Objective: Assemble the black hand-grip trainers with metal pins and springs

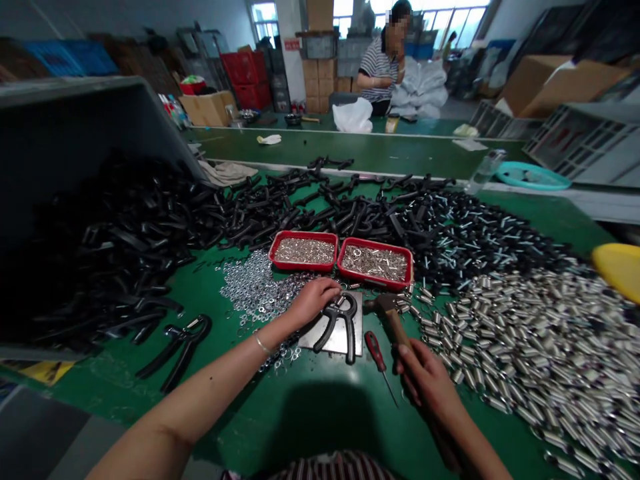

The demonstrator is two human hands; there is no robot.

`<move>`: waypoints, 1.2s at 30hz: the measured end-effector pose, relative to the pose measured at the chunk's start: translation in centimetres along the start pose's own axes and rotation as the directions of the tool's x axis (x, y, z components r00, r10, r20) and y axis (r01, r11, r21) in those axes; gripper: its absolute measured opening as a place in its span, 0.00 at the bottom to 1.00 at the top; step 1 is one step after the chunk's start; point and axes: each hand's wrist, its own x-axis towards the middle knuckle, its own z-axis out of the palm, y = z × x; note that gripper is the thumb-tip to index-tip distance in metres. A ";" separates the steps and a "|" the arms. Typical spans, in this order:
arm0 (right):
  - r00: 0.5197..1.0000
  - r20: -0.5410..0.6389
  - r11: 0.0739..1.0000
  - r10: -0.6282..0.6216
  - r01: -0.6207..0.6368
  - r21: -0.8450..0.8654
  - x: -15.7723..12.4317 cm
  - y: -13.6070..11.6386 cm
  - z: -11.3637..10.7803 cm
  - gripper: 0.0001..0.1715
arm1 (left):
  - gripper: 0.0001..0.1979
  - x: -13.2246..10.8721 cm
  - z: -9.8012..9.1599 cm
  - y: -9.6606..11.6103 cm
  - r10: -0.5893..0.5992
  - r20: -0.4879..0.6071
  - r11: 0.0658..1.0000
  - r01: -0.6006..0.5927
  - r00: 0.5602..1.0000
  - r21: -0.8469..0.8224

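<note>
The left hand [319,300], pinch unclear, met a black A-shaped hand grip [349,327] along the silver metal plate's [339,341] right edge; the right hand [425,375] clenched a wooden-handled steel hammer [399,328]. Apparently pin-fitting; an accurate tap seemed needed.

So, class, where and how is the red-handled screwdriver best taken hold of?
Grip the screwdriver by its red handle, probably from above: it lies flat, the handle is thicker than the shank, and the right hand holding the hammer crowds its right side.
</note>
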 end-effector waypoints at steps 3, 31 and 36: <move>1.000 0.016 1.000 0.000 0.000 -0.014 0.0 0.0 0.0 0.23 | 0.10 0.7 0.7 0.0 0.070 -0.022 0.991 -0.067 0.997 0.112; 1.000 0.009 1.000 0.002 -0.001 -0.028 -0.4 -0.3 0.3 0.25 | 0.12 0.2 2.6 -1.6 0.366 0.119 0.796 -0.376 0.923 0.475; 0.997 0.033 0.980 -0.063 0.068 -0.185 -0.4 -3.3 -0.2 0.27 | 0.11 -0.5 2.9 -2.0 0.278 0.031 0.877 -0.267 0.960 0.400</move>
